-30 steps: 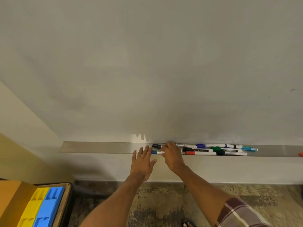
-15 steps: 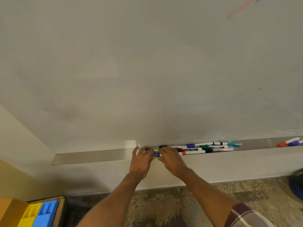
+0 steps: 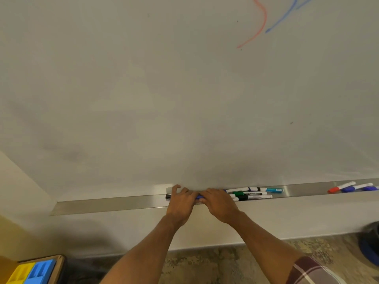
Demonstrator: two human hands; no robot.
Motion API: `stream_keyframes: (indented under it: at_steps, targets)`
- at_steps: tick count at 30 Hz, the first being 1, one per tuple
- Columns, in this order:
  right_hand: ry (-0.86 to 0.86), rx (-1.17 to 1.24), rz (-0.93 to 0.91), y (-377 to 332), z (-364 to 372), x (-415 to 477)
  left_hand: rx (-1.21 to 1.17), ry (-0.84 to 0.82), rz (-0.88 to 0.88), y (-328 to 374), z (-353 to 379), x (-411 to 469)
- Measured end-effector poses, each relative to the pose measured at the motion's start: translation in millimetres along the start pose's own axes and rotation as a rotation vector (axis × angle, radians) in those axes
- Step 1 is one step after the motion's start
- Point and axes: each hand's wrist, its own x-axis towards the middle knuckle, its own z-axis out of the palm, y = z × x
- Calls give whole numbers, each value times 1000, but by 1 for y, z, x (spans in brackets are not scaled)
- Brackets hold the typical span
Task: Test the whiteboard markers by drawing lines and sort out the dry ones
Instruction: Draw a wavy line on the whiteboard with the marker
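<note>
Both my hands are at the metal marker tray (image 3: 106,203) under the whiteboard (image 3: 164,89). My left hand (image 3: 180,202) and my right hand (image 3: 218,204) curl their fingers round the two ends of a blue marker (image 3: 199,196), of which only a short piece shows between them. A black marker end (image 3: 168,196) sticks out of the tray just left of my left hand. Several more markers (image 3: 251,194) lie in a bunch right of my right hand. A red line (image 3: 261,23) and a blue line (image 3: 285,17) are drawn at the board's upper right.
A red marker (image 3: 338,187) and two blue ones (image 3: 356,187) lie apart at the tray's far right. A box with yellow and blue inserts (image 3: 30,271) stands on the floor at bottom left. A dark round object (image 3: 371,242) sits at the right edge.
My left hand has moved from below the tray up onto it and closed beside my right hand. The view has tilted up, bringing the drawn lines and the far-right markers into sight.
</note>
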Motion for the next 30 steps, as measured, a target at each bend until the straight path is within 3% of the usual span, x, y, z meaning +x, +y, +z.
stream_keyframes:
  at_steps: [9,14,20,26,30]
  targets:
    - [15,46,10,25,-30,-25,109,-30,5,46,-17,9]
    - [153,-5,25,36,-46,-46,130,8,1,67,-19,10]
    - [58,180,183,49,-61,-60,169,45,-55,82,-15,12]
    - [29,144,233,65,-77,-65,258,163,-82,89,-26,12]
    - [131,207,215,64,-95,-54,300,332,-35,87,-50,21]
